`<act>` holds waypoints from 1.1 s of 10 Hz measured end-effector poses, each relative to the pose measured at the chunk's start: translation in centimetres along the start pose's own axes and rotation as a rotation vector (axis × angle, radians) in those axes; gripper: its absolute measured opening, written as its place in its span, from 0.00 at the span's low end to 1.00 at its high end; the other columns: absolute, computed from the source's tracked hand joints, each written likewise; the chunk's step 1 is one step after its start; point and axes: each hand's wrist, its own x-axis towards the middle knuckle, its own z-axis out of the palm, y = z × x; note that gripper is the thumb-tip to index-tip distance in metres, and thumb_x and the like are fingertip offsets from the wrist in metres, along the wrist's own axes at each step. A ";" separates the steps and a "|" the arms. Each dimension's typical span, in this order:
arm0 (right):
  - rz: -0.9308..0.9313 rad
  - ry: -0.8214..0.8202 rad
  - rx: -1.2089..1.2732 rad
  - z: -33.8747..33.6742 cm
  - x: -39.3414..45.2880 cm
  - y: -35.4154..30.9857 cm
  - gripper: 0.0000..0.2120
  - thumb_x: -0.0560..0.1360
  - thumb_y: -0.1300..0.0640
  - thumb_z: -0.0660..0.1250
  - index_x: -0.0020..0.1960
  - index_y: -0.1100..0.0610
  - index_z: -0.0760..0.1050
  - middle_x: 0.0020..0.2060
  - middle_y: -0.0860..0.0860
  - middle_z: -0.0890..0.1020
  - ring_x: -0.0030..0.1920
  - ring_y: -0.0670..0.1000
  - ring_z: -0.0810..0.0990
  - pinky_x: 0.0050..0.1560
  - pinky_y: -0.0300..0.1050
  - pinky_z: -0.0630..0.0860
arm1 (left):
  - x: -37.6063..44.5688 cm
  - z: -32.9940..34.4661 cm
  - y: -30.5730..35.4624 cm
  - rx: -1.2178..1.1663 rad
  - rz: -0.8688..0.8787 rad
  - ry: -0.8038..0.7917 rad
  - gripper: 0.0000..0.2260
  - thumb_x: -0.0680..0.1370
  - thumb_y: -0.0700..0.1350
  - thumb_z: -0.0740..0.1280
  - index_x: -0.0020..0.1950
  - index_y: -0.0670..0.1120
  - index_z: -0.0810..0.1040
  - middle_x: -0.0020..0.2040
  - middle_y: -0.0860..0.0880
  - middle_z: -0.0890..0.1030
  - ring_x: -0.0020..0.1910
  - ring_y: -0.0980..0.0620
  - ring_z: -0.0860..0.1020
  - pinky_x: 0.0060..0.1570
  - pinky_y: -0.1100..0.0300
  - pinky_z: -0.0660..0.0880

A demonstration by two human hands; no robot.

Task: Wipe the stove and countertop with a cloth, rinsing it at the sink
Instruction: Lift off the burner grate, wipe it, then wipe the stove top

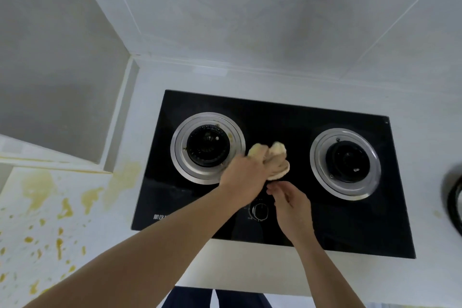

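Dark blue trousers (225, 299) are seen at the bottom edge, below the white countertop (155, 97).

Right hand (291, 204): held over the front centre of the stove (275, 117), above the control knob (258, 210); fingers loosely curled, nothing held.

Left hand (243, 179): extended across the glass; the cloth (276, 160) is gripped in it.

Cloth: yellowish, bunched, pressed on the black glass between the two burners, just beside the left burner (207, 149) ring.

Right burner (346, 162): set well apart from the cloth.

Countertop: yellow stains (65, 207) are spread over its left part.

Dark round object (453, 200): cut off by the right edge; cannot be identified.

Tiled wall (250, 20): found behind the stove, faintly yellowed.
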 end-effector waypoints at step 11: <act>-0.008 -0.002 -0.127 -0.3 0.1 -1.4 0.08 0.82 0.54 0.66 0.48 0.45 0.82 0.38 0.43 0.84 0.34 0.46 0.80 0.37 0.41 0.77 | -3.5 2.8 -1.8 0.011 -0.326 -0.167 0.21 0.76 0.47 0.71 0.66 0.48 0.70 0.55 0.50 0.80 0.54 0.49 0.77 0.53 0.55 0.69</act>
